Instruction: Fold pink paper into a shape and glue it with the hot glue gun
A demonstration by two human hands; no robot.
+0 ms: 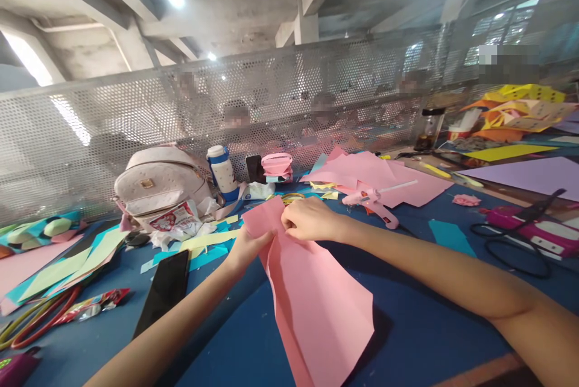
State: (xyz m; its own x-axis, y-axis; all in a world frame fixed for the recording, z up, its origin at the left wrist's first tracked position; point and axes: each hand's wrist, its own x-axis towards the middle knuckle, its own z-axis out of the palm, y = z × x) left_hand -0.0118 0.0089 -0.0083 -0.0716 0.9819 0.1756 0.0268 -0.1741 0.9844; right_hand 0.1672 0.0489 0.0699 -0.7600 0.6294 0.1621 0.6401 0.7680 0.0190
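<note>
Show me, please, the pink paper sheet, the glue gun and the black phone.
pink paper sheet [316, 308], head view, middle of the sheet
glue gun [371, 199], head view, on its pink body
black phone [165, 287], head view, centre of its dark screen

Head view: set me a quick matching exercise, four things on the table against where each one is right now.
Things:
1 pink sheet
2 glue gun
3 phone
4 scissors

Places:
A flat on the blue table, left of the left hand
B far right, beside a pink box
C gripped by both hands
D just beyond the right hand, by the loose pink papers

Pairs: 1-C, 2-D, 3-A, 4-B.
</note>
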